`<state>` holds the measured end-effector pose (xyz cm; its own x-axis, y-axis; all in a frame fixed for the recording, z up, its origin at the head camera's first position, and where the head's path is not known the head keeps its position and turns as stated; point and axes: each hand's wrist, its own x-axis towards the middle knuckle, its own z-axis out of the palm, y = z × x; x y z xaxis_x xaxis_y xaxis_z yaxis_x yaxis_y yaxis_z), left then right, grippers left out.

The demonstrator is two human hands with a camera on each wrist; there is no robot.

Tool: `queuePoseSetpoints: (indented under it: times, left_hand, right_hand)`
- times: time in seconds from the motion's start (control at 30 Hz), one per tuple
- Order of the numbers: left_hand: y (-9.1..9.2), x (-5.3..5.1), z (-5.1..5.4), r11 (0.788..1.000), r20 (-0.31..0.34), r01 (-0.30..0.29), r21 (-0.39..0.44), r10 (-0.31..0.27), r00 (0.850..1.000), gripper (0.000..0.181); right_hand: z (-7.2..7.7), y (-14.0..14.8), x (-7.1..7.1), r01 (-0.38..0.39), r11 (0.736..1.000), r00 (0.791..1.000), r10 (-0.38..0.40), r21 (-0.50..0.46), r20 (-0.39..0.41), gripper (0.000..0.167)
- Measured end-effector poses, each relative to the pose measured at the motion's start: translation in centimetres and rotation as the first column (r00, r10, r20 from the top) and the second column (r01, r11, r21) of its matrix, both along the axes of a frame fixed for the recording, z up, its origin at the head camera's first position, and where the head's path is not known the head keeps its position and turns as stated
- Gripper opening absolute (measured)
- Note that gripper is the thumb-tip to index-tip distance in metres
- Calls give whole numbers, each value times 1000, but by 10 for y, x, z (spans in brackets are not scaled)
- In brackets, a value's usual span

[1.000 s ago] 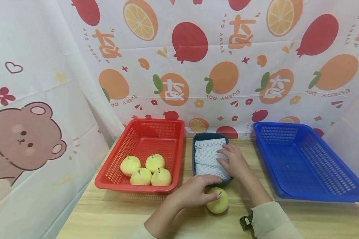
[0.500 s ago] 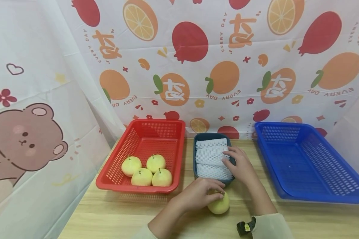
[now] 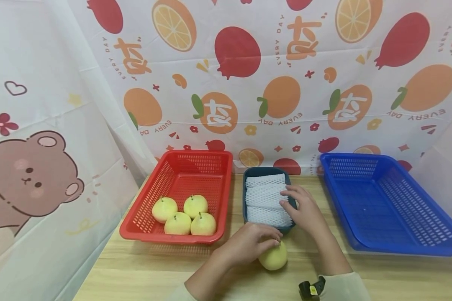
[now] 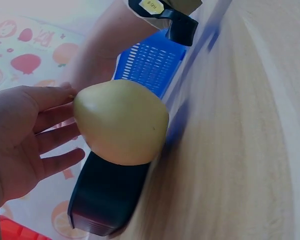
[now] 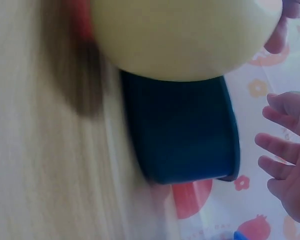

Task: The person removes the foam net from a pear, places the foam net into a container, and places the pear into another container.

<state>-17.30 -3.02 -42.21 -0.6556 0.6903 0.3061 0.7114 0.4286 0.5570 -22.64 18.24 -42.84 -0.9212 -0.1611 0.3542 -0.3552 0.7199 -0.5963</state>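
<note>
A round yellow pear (image 3: 273, 256) sits on the table in front of a dark teal container (image 3: 247, 200). My left hand (image 3: 248, 243) is at the pear's top, thumb and fingertips beside its stem. In the left wrist view the fingers of the left hand (image 4: 37, 135) are loosely extended, not wrapped round the pear (image 4: 122, 122). White foam net sleeves (image 3: 266, 196) lie in the container. Over its right rim hovers my right hand (image 3: 303, 209), fingers relaxed and spread. The right wrist view shows that hand (image 5: 287, 150) holding nothing, apart from the container (image 5: 185, 130).
To the left stands a red basket (image 3: 220, 200) with several yellow pears (image 3: 178, 223) at its near end. A blue basket (image 3: 376, 209) stands on the right. A patterned curtain (image 3: 237, 104) hangs behind the wooden table (image 3: 135, 267).
My left hand's fingers have drawn from over the container's near edge to the pear's top. The right hand has shifted slightly right, away from the foam sleeves.
</note>
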Motion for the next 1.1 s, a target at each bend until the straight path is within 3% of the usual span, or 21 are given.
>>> queuePoseSetpoints:
  times: [0.23, 0.5, 0.7, 0.8, 0.93, 1.03, 1.1]
  left_hand:
    - [-6, 2, 13, 979, 26, -84, 184, 80, 996, 11]
    - [-18, 1, 24, 908, -81, -176, 380, 222, 972, 9]
    - [-26, -1, 32, 855, -44, -226, 466, 278, 960, 9]
    - [-28, -1, 34, 848, -36, -248, 468, 299, 954, 8]
    - [-29, -1, 35, 843, -45, -252, 475, 310, 950, 8]
    - [-30, 0, 35, 838, -54, -250, 486, 314, 948, 9]
    - [-30, 1, 35, 833, -56, -249, 494, 316, 947, 9]
  right_hand:
    - [13, -8, 12, -68, 995, 998, 68, -75, -8, 30]
    - [20, -21, 27, -215, 957, 976, 218, -195, -3, 31]
    - [21, -30, 34, -357, 902, 919, 386, -244, 85, 33]
    - [20, -34, 36, -411, 868, 881, 457, -277, 123, 43]
    - [17, -42, 39, -456, 823, 834, 528, -338, 160, 70]
    - [16, -47, 41, -466, 804, 811, 555, -368, 184, 85]
    - [15, -50, 42, -461, 802, 807, 557, -380, 196, 88]
